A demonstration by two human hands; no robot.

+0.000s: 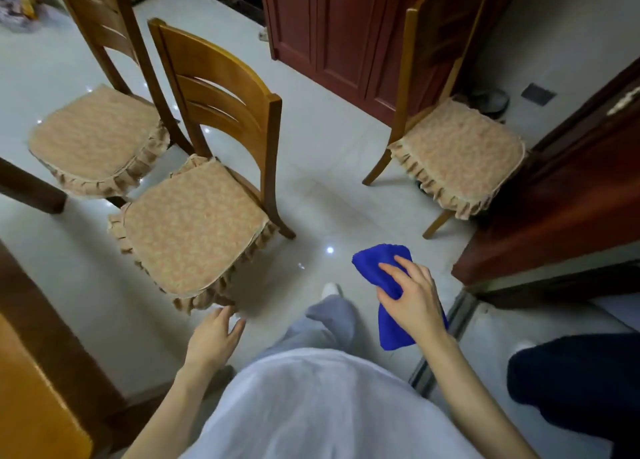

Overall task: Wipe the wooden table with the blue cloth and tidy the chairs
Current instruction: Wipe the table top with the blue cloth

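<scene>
Glossy pale floor [329,153], red-brown cabinet [329,43]

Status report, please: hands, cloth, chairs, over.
Right hand grips blue cloth, clear of wooden table. Left hand open, at nearest chair, seat front. Second chair close beside it.

Probably home dining room: cushioned wooden chairs [194,195], table edge [31,382], tiled floor [322,167].

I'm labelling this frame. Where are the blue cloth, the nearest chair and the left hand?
blue cloth [371,255]: head view, on its upper bunched part.
nearest chair [194,230]: head view, on the middle of its seat cushion.
left hand [213,337]: head view, on the back of the hand.
</scene>
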